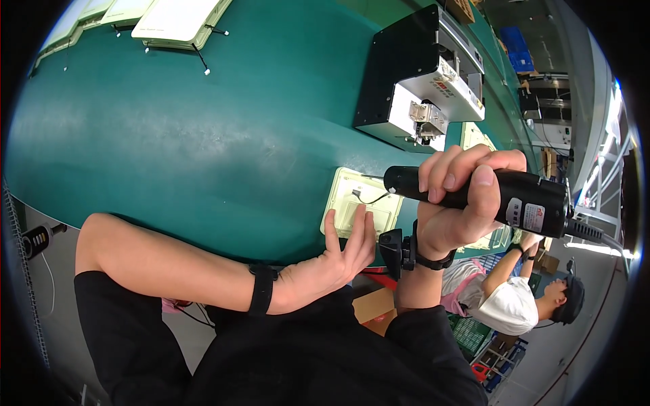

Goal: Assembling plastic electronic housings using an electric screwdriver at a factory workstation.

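Note:
A black electric screwdriver (528,196) is gripped in my right hand (467,186), with its fingers wrapped round the body. Its thin bit points left, over the top edge of a pale yellow-green plastic panel (340,189). The panel lies near the table's front edge, and a short black wire (369,200) with a small connector curls on it. With its fingers stretched out, my left hand (328,267) rests their tips on the panel's lower part. My right hand and the screwdriver hide part of the panel's right side.
A black and silver bench machine (420,81) stands beyond the panel. Several similar panels (179,24) with wires lie at the far left of the green table (203,149). To the right, a person (504,298) works nearby. The screwdriver's cable (599,233) trails right.

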Tool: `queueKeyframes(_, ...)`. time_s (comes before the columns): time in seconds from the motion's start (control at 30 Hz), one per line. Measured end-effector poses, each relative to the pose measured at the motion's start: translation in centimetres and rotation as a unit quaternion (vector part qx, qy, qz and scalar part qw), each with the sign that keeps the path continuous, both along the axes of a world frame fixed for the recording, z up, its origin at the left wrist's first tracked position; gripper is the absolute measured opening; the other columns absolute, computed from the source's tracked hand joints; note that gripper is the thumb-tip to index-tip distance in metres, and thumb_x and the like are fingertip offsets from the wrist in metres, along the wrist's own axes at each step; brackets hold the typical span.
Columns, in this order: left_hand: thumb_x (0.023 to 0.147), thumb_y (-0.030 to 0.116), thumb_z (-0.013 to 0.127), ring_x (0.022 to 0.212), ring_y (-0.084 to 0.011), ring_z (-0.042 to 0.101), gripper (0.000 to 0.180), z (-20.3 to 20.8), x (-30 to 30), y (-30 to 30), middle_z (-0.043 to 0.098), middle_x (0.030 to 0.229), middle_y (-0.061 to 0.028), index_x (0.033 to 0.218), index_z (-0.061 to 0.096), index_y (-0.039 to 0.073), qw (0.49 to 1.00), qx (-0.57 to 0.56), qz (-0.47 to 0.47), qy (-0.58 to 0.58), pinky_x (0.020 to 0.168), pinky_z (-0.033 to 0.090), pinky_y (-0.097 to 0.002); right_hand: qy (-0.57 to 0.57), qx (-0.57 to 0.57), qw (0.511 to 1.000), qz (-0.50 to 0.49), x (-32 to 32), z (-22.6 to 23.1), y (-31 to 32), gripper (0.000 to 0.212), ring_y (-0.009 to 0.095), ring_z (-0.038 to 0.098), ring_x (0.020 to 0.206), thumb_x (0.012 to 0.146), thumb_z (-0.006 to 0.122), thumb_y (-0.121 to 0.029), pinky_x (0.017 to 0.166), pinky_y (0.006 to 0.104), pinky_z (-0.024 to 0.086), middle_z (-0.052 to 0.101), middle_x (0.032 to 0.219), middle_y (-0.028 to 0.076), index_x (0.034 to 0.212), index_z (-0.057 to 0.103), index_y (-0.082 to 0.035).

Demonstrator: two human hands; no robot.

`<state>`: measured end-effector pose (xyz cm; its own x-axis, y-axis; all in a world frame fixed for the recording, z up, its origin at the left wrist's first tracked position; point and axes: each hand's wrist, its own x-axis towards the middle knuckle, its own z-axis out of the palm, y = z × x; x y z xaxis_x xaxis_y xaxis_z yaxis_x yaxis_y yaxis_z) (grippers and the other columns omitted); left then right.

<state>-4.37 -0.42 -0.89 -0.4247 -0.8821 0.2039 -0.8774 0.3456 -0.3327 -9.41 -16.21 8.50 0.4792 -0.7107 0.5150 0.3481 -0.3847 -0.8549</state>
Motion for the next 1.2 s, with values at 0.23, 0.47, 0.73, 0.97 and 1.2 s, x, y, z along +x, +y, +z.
queueKeyframes(0.23, 0.097, 0.036, 0.052, 0.138, -0.0443, 0.052, 0.054, 0.9, 0.8, -0.2, 0.055, 0.146, -0.0242, 0.140, 0.056, 0.004, 0.999, 0.020, 0.046, -0.007, 0.097, 0.054, -0.0629, -0.051, -0.043, 0.998, -0.008, -1.2, 4.0, -1.5, 0.013, 0.016, 0.045, 0.049, 0.096, 0.059, -0.014, 0.047, 0.0318, 0.040, 0.049, 0.068, 0.006, 0.100, 0.050, -0.006)
queueKeyframes(0.47, 0.095, 0.034, 0.055, 0.139, -0.0442, 0.050, 0.056, 1.3, 0.9, -0.1, 0.053, 0.146, -0.0246, 0.142, 0.054, 0.004, 0.998, 0.033, 0.048, -0.003, 0.099, 0.052, -0.0622, -0.058, -0.100, 0.980, -0.163, 1.4, 5.9, -4.9, 0.012, 0.018, 0.045, 0.045, 0.094, 0.060, -0.005, 0.044, 0.0347, 0.044, 0.049, 0.065, 0.009, 0.102, 0.050, -0.003)
queueKeyframes(0.73, 0.094, 0.034, 0.055, 0.139, -0.0436, 0.050, 0.055, 1.3, 1.0, -0.4, 0.054, 0.145, -0.0246, 0.140, 0.056, 0.003, 0.998, 0.031, 0.046, -0.004, 0.097, 0.053, -0.0613, -0.018, -0.006, 0.991, -0.133, -1.0, 3.4, -2.0, 0.008, 0.016, 0.045, 0.052, 0.095, 0.060, -0.009, 0.049, 0.0326, 0.040, 0.049, 0.070, 0.006, 0.099, 0.054, -0.005)
queueKeyframes(0.97, 0.093, 0.035, 0.056, 0.138, -0.0430, 0.051, 0.055, 1.6, 0.9, -0.6, 0.055, 0.144, -0.0240, 0.139, 0.056, 0.004, 0.999, 0.031, 0.041, -0.018, 0.096, 0.053, -0.0621, -0.115, -0.075, 0.984, -0.112, -0.3, 7.2, -5.7, 0.012, 0.019, 0.048, 0.046, 0.094, 0.062, -0.006, 0.044, 0.0374, 0.044, 0.050, 0.065, 0.009, 0.093, 0.054, 0.003)
queueKeyframes(1.2, 0.092, 0.038, 0.056, 0.137, -0.0434, 0.052, 0.057, 1.4, 0.6, -0.5, 0.054, 0.145, -0.0225, 0.140, 0.055, 0.006, 0.998, 0.035, 0.039, -0.024, 0.093, 0.053, -0.0650, -0.028, -0.031, 0.985, -0.167, 0.4, 5.4, -5.0, 0.008, 0.017, 0.046, 0.051, 0.096, 0.057, -0.008, 0.049, 0.0351, 0.042, 0.049, 0.070, 0.007, 0.096, 0.053, -0.001)
